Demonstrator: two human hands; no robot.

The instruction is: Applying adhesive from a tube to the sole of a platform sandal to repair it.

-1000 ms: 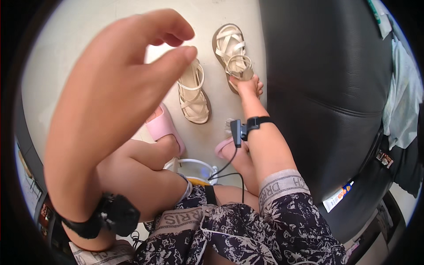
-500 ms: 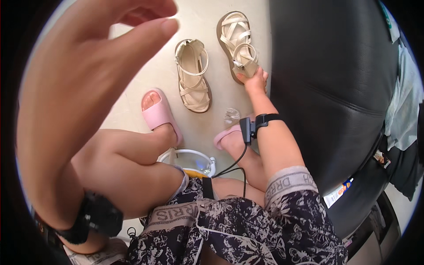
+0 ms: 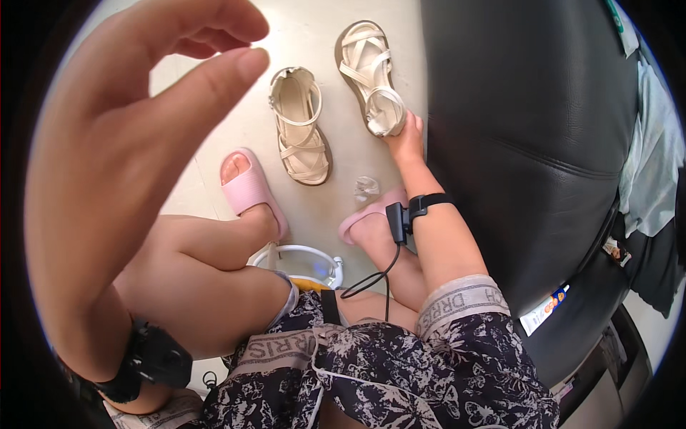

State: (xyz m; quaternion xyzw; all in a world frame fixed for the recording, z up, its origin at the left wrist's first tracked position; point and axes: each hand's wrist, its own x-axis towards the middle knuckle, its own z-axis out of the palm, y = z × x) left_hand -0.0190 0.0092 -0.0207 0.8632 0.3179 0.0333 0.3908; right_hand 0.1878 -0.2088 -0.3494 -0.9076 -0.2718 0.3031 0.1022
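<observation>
- Pale floor (image 3: 193,189), black sofa (image 3: 529,129); cream sandal (image 3: 366,70) beside it, right hand (image 3: 407,139) at its heel, can't tell if fingers clamp!
- Left hand (image 3: 103,136) hovers, fingers apart.
- Uneven pull could tip the sandal.

Flr (image 3: 307,36) was L of sofa (image 3: 522,157).
R sandal (image 3: 366,71) was btwn L sandal (image 3: 301,132) & sofa (tube (image 3: 544,311) lay on sofa).

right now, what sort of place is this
Probably a room in a home, perhaps a living room: what looks like a sofa on the right, sandals ahead, and slippers being worn.
</observation>
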